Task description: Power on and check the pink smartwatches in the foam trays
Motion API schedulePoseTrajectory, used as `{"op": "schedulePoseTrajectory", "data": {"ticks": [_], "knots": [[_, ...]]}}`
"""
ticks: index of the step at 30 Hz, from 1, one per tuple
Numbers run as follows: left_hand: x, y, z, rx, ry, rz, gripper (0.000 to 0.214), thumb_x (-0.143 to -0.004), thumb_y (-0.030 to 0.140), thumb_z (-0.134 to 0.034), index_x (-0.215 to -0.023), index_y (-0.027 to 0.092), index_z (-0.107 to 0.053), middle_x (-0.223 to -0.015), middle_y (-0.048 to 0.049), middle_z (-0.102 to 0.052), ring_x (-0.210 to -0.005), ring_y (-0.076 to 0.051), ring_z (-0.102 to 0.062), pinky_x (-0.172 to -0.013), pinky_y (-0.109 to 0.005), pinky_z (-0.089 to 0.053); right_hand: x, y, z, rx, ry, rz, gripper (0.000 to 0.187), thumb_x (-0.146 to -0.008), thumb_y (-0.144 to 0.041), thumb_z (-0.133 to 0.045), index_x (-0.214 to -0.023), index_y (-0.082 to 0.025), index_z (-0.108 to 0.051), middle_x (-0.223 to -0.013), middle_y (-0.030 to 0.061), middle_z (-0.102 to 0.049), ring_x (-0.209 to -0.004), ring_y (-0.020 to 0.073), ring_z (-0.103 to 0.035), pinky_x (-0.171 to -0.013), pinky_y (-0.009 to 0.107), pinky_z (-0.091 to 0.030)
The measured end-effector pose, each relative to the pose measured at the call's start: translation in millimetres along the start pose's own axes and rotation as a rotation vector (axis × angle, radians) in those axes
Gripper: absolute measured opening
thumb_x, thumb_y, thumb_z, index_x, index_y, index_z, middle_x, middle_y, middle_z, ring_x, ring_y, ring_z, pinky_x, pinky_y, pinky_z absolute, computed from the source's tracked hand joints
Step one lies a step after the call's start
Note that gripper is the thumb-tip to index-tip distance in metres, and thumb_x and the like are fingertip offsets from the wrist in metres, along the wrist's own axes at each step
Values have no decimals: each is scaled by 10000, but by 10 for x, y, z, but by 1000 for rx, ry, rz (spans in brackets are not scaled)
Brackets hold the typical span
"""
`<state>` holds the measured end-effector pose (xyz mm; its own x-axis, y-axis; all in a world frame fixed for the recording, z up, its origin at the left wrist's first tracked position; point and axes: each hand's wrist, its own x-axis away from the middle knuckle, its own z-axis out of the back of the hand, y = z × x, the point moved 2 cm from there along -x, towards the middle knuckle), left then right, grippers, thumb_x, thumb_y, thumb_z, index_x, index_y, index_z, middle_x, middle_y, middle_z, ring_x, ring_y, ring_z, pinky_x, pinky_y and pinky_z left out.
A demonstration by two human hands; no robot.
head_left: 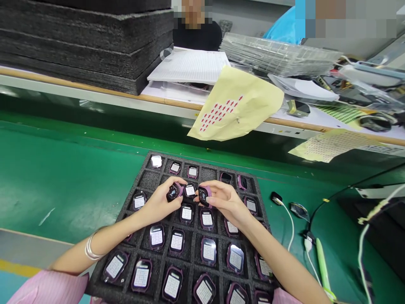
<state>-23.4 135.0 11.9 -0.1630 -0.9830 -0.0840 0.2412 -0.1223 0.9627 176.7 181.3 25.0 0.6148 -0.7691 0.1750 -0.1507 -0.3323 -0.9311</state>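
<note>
A black foam tray [144, 179] with square pockets lies on the green belt in front of me, most pockets holding purple-cased watch bodies [208, 251] with white stickers on their screens. My left hand [160, 202] is closed on one purple watch body [174, 191], its dark screen tilted up. My right hand [223, 200] pinches another purple watch body [203, 195] just beside it. Both hands hover over the tray's middle rows.
Charging cables with round pucks [276, 198] and a green pen [322, 264] lie right of the tray. A yellow sheet with red stickers [237, 105] hangs off the far bench. Stacked black foam [85, 38] sits far left. Another person [196, 29] sits beyond the bench.
</note>
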Motion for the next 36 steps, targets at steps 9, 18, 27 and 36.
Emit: {"op": "schedulePoseTrajectory", "data": {"ticks": [9, 18, 27, 36], "knots": [[1, -34, -20, 10, -9, 11, 368, -792, 158, -532, -1157, 186, -489, -970, -26, -577, -845, -172, -538, -790, -273, -422, -13, 49, -27, -6, -9, -19, 333, -729, -207, -763, -1046, -184, -666, -912, 77, -725, -843, 209, -688, -754, 298, -507], [-6, -27, 5, -41, -15, -31, 346, -769, 133, -510, -1111, 183, -509, -1054, -45, -598, -984, -197, -552, -890, -305, -423, 28, 36, -48, -5, 50, -6, 313, -738, -196, -747, -1039, -189, -662, -931, 76, -715, -868, 230, -684, -768, 323, -501], [-17, 5, 25, -26, 1, -5, 315, -764, 119, -504, -1073, 181, -505, -947, -25, -568, -881, -172, -536, -826, -283, -420, 39, 9, -64, 26, 59, -13, 299, -736, -193, -748, -1023, -187, -665, -913, 62, -714, -852, 197, -682, -776, 285, -491], [70, 79, 22, 24, 4, 8, 279, -756, 111, -524, -1024, 191, -510, -807, 16, -515, -688, -121, -511, -625, -224, -417, 56, -17, -65, 17, -31, 24, 309, -725, -199, -768, -1011, -183, -654, -894, 72, -715, -851, 226, -694, -741, 314, -532]]}}
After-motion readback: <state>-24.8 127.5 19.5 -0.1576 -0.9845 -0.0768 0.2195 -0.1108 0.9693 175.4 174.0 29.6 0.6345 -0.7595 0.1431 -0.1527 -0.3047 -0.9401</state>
